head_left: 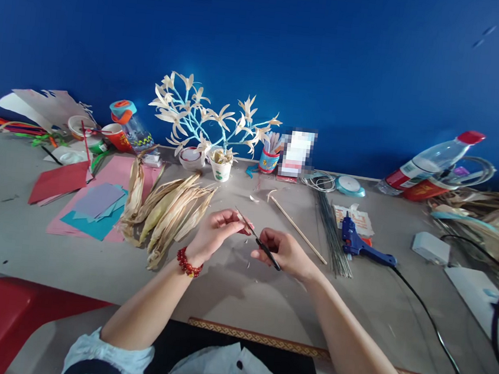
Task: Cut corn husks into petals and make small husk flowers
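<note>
Above the middle of the table, my right hand (285, 253) is closed around a pair of black-handled scissors (268, 254), whose blades point up and to the left. My left hand (221, 228), with a red bead bracelet at the wrist, pinches at the blade end; whatever small piece is between its fingers is too small to name. To the left of that hand lie several dried corn husks (171, 208). Small scraps are scattered on the table (229, 292) below both hands. Behind them a white cup (220, 169) holds branches with pale husk flowers (221, 115).
On the right are a thin stick (299, 227), a bundle of wires (331, 237), a blue glue gun (363, 246) with its cord, and a tilted plastic bottle (435, 159). Coloured paper (94, 221) lies left. A ribbon roll (350, 186) and pen holder (269, 161) stand at the back.
</note>
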The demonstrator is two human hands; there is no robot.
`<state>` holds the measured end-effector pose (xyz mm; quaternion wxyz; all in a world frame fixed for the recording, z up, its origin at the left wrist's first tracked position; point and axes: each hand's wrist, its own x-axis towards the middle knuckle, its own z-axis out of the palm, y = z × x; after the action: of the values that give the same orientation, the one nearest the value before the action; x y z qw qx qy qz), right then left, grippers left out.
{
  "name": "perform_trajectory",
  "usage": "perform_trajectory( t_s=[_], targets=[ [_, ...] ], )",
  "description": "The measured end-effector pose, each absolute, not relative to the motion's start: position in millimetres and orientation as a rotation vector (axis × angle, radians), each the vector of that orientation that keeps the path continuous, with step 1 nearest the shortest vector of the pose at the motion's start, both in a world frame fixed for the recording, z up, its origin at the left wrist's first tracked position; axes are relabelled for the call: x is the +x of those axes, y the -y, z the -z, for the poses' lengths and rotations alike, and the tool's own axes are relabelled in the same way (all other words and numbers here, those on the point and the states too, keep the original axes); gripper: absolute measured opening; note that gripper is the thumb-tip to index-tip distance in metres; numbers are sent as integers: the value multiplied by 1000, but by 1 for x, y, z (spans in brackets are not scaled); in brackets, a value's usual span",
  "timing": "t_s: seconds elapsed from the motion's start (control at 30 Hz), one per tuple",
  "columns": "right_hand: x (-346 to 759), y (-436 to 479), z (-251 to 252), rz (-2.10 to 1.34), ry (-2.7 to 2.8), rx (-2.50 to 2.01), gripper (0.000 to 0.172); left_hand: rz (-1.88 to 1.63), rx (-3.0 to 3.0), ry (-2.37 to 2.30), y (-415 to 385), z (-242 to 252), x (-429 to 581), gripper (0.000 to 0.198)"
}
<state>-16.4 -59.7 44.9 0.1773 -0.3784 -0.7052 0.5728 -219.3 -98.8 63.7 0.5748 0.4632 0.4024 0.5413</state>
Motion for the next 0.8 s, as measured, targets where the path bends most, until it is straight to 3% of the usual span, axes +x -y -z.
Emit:
perform_trajectory(
  t_s=[0.8],
  targets=[
    [-15,58,-37,-1543,2056,-1107,46,-1200,1000,-917,99,-71,-222,11]
  ],
)
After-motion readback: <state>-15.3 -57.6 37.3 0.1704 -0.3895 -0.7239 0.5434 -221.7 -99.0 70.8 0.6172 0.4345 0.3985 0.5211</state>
